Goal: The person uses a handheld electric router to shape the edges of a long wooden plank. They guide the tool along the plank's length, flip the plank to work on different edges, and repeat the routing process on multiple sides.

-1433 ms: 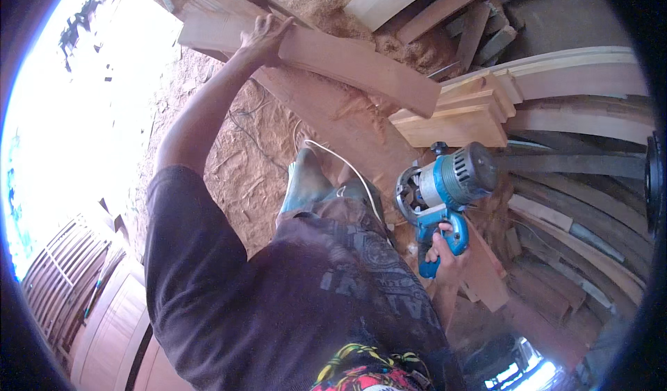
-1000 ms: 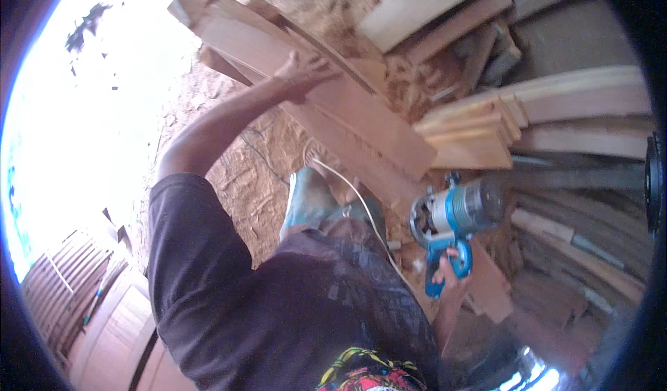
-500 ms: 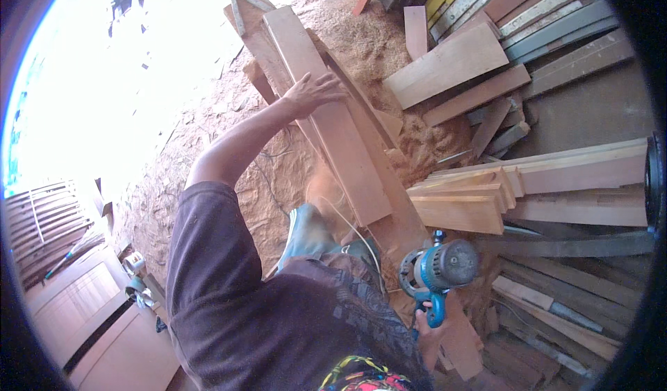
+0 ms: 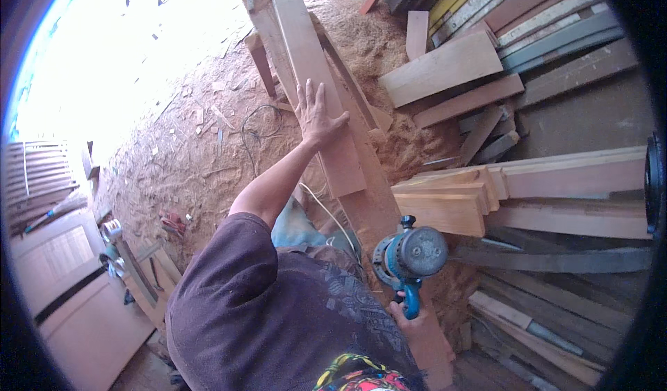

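Zero grip from my left hand (image 4: 320, 121), just lying flat on the board (image 4: 344, 172), fingers spread. My right hand (image 4: 413, 323)'s curled round the router (image 4: 418, 252)'s handle, just past the board's near end. Board's on the bench (image 4: 367, 216), pale planks (image 4: 445, 212) to its right.

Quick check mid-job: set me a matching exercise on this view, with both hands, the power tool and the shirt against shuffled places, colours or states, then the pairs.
Column one:
1. Left hand
2. Right hand
3. Power tool
4. Shirt

Column two:
A. blue and grey
B. spread on a plank
C. dark, with a pale print
D. gripping a handle

Pairs: 1-B, 2-D, 3-A, 4-C
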### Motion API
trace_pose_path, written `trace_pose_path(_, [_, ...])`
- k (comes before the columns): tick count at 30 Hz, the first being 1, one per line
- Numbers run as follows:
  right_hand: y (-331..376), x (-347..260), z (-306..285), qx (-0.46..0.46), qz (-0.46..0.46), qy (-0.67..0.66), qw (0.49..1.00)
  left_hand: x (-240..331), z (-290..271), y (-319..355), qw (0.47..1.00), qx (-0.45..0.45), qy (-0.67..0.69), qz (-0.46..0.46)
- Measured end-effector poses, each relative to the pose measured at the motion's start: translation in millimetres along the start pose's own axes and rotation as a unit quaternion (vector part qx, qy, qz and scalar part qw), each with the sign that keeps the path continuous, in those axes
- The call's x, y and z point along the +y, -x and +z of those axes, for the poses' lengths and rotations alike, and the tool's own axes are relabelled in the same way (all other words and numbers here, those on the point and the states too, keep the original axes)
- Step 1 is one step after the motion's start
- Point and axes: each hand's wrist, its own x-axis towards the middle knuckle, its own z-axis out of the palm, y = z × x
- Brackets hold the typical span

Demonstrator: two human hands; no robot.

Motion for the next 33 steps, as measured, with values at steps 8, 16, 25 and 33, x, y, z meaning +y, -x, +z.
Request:
trace_pose_path(8, [-12.5, 46.8, -26.2, -0.068, -0.036, 0.041, 0.996, 22.6, 1.2, 52.5, 0.999, -0.006, -0.006, -0.041])
trace_pose_path(16, [-25.4, 38.9, -17.3, -0.006, 0.044, -0.225, 0.973, 13.5, -7.6, -13.0, 0.999, -0.007, -0.023, -0.027])
trace_pose_path(25, [-100.1, -96.7, 29.9, 0.088, -0.037, -0.082, 0.992, -38.1, -1.6, -64.2, 0.992, 0.056, 0.097, -0.054])
trace_pose_path(33, [-285.5, -267.9, 142.3, 0.000, -0.158, -0.159, 0.975, -110.7, -22.7, -261.7, 0.988, 0.105, 0.103, -0.046])
